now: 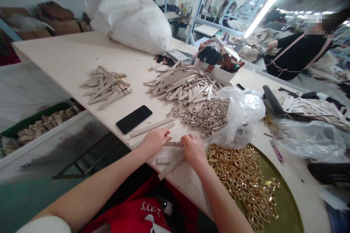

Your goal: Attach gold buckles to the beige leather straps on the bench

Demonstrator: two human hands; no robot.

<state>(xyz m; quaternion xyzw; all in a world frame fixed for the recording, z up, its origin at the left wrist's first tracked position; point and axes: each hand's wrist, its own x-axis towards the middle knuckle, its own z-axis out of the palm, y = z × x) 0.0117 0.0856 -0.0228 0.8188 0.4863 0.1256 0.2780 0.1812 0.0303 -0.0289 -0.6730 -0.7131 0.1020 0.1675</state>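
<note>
A narrow beige strap (172, 144) lies between my two hands near the table's front edge. My left hand (156, 141) is closed on the strap's left part, though its fingertips are partly hidden. My right hand (193, 149) pinches the other end, where a small loop or fold seems to sit; the fingers cover the detail. Loose beige straps (164, 160) lie just below the hands, and another flat strap (152, 127) lies beyond the left hand. Past the right hand is a heap of small beige loops (210, 116).
A round tray (290, 204) holds many gold buckles (240, 174). Behind stand a strap pile (186, 83), a smaller pile of straps with gold hardware (108, 85), a black phone (133, 119), a clear plastic bag (240, 113) and a white sack (131, 18). A co-worker (298, 52) is at right.
</note>
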